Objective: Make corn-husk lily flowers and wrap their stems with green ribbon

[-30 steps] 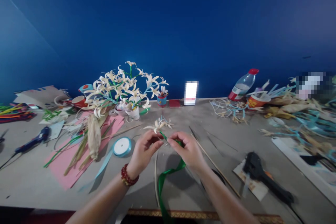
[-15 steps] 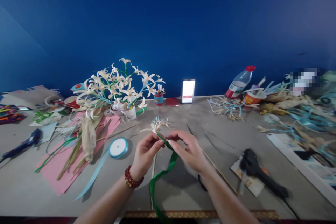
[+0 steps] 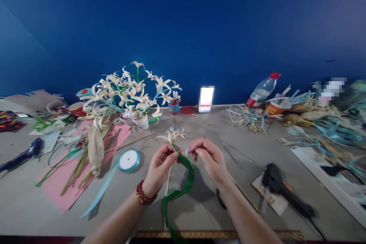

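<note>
My left hand pinches the stem of a small cream-coloured straw flower held over the grey table. A green ribbon is wound on that stem and hangs in a loop down to the table's front edge. My right hand is just right of the flower, fingers pinched together at the ribbon's upper end. A red bead bracelet circles my left wrist.
A bouquet of cream flowers stands in a white cup at the back left. A light-blue ribbon spool lies left of my hands by pink paper. A black glue gun lies right, a blue one far left, a bottle behind.
My right hand has moved a little to the right and up, away from my left hand. The green ribbon now bulges in a wider loop below the flower.
</note>
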Demonstrator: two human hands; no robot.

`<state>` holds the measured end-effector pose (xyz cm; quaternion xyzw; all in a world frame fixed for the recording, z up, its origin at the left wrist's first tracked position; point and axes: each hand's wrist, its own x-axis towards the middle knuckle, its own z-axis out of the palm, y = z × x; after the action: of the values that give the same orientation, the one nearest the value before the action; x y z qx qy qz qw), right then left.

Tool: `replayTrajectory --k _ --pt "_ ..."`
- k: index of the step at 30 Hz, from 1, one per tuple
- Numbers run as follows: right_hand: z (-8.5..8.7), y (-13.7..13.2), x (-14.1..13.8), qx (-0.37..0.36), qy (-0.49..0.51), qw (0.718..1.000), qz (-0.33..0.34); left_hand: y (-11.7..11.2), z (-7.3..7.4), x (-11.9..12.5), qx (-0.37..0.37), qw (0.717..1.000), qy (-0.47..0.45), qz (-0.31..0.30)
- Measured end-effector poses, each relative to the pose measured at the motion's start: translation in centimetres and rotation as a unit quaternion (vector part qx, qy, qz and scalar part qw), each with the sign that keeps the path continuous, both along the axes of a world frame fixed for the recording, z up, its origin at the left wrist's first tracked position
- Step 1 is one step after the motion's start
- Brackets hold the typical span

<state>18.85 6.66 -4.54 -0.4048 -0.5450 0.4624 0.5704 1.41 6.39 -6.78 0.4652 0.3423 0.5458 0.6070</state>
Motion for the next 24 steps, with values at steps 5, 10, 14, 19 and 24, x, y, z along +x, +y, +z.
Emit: replayTrajectory --k 5,10,14,19,24 --pt "-0.45 0.13 -0.24 -0.076 0.068 0.995 0.02 -0.03 0.13 0.24 -0.022 0.999 -0.025 -0.015" --pt "-0.53 0.33 -0.55 -0.074 0.077 0.991 0.075 -0.03 -0.51 0.14 -0.045 0.998 -0.046 -0.012" --pt "-0.3 0.16 -0.53 -0.067 0.053 0.993 0.081 0.03 -0.68 0.02 -0.052 0.997 -0.056 -0.005" --pt "-0.33 -0.05 -0.41 -0.056 0.038 0.996 0.054 0.14 -0.38 0.15 -0.055 0.996 -0.075 -0.009" --pt "-0.46 0.17 0.09 -0.051 0.015 0.998 0.024 0.05 -0.24 0.18 -0.061 0.995 -0.079 -0.009"
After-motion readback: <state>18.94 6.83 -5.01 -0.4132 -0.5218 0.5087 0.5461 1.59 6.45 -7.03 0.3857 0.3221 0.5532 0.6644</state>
